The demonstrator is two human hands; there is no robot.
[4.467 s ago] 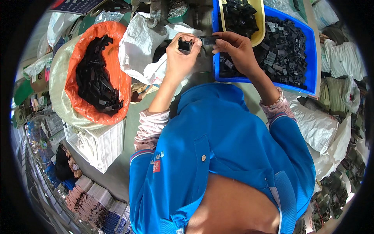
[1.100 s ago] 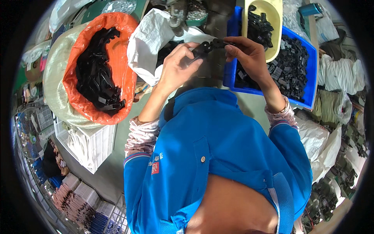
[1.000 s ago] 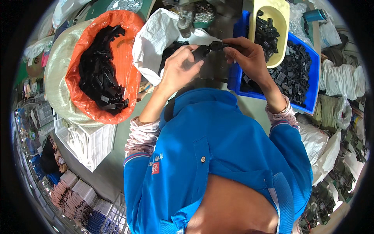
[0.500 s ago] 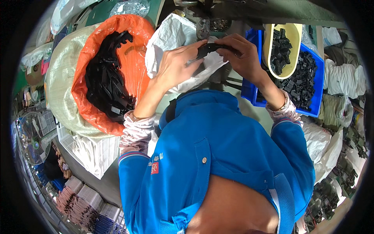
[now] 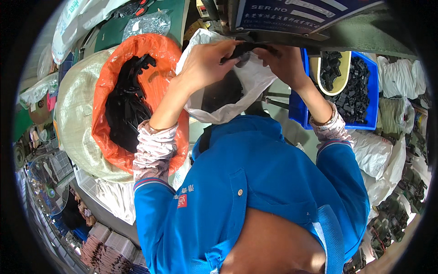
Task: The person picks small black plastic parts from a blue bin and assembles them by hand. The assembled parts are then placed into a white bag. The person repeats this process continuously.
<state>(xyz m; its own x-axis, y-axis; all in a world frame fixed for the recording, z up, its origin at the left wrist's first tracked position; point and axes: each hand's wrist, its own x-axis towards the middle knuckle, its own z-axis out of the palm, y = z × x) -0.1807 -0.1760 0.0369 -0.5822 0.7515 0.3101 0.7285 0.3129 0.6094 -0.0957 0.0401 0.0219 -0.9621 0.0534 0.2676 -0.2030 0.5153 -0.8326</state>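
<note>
Both my hands are raised over an open white sack (image 5: 262,84), under the front edge of a dark metal machine (image 5: 365,36). Between them is a slim, slightly curved black plastic part (image 5: 248,47). My left hand (image 5: 205,64) grips one end, its fingers wrapped round it. The other end is pinched by my right hand (image 5: 285,66), whose fingertips are partly in shadow. Where the part meets the machine is too dark to tell. Left of my left forearm, an orange plastic bag (image 5: 157,43) holds a heap of similar long black parts (image 5: 125,102).
On the right, a blue bin (image 5: 299,109) is filled with small black pieces, and a cream tub (image 5: 316,73) of black pieces sits on it. A green worktop (image 5: 109,39) with a clear bag of small metal pieces (image 5: 146,25) lies at the far left. A fan (image 5: 48,185) stands lower left.
My view has tilted, so the bags sit lower and more of the machine shows. My hands and the black part are now close under the machine's edge, both hands keeping their hold.
</note>
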